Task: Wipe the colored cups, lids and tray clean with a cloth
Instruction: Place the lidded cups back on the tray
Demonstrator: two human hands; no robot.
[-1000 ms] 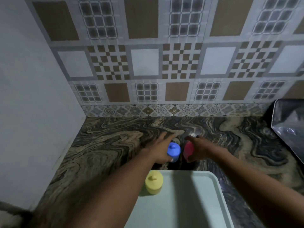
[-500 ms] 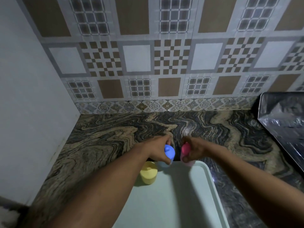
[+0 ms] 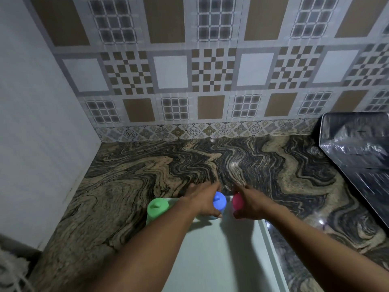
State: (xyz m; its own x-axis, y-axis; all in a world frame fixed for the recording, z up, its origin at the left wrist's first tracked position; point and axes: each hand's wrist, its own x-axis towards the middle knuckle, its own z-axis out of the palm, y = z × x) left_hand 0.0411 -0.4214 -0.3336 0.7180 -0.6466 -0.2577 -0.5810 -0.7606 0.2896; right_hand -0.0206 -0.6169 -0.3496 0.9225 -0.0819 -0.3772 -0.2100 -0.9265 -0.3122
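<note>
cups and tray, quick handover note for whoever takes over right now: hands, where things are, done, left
Hands: left hand grips the blue cup; right hand grips the pink cup. Both cups are at the far edge of the tray; whether they rest on it is unclear.
The green cup stands lidded at the tray's far left corner.
Done: nothing shows as wiped, and neither hand holds a cloth.
Left: probably fetch a cloth, then wipe cups, lids and tray.
</note>
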